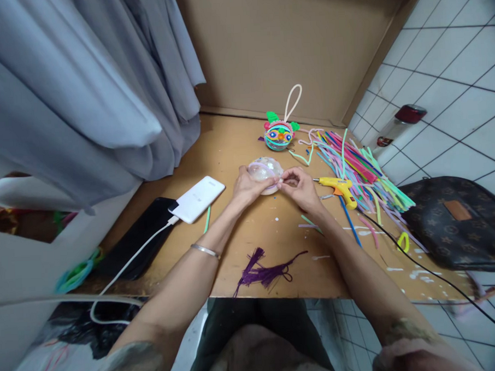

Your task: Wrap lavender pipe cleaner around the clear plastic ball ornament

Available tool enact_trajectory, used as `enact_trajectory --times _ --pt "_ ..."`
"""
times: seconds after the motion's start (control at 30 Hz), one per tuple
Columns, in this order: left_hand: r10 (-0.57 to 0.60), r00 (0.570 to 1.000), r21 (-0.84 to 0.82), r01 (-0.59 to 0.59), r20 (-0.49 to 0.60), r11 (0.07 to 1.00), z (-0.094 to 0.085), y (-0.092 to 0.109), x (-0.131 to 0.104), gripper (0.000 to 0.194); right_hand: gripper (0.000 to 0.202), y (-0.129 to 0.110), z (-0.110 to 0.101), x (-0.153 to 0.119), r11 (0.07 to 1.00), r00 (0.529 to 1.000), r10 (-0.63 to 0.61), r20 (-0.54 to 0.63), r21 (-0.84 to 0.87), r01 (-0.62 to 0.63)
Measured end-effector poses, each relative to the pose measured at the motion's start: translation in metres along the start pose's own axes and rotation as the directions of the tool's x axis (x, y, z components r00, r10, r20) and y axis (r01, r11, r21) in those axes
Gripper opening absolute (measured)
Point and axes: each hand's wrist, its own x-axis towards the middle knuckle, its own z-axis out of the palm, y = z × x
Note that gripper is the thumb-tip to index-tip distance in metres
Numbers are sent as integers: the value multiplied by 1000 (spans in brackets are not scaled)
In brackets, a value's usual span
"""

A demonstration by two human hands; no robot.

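A clear plastic ball (267,165) with a pale lilac strip round it rests at the middle of the table. My left hand (251,184) is closed on its left side, thumb lying along the near face. Pinched fingers of my right hand (299,184) meet the ball's right front edge, near the left thumb tip; what small thing they hold, if any, is hidden. Behind the ball stands a finished-looking lion-face ornament (278,136) with green ears and a cream loop. To the right lies a yellow glue gun (338,188), its nozzle pointing left.
Many coloured pipe cleaners (353,159) are heaped at the right, beside a brown patterned bag (458,220). Purple tassels (263,273) lie at the front edge. A white power bank (199,198) with a cable overlaps a black object (139,239) at left. A grey curtain (123,76) hangs there.
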Motion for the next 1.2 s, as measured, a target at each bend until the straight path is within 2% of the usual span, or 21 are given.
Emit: enact_trajectory --times 0.8,1.03,1.2 --pt "20 1000 -8 -20 22 1000 0 -2 0 87 26 -1 -1 0 997 1000 -30 2 -71 30" --pt "90 991 -87 -82 94 993 -4 -10 6 96 28 0 -3 0 999 1000 -18 -3 -49 18" --pt "136 980 -62 -128 142 990 -6 -11 4 106 33 -3 -8 0 1000 1000 26 0 -17 -26"
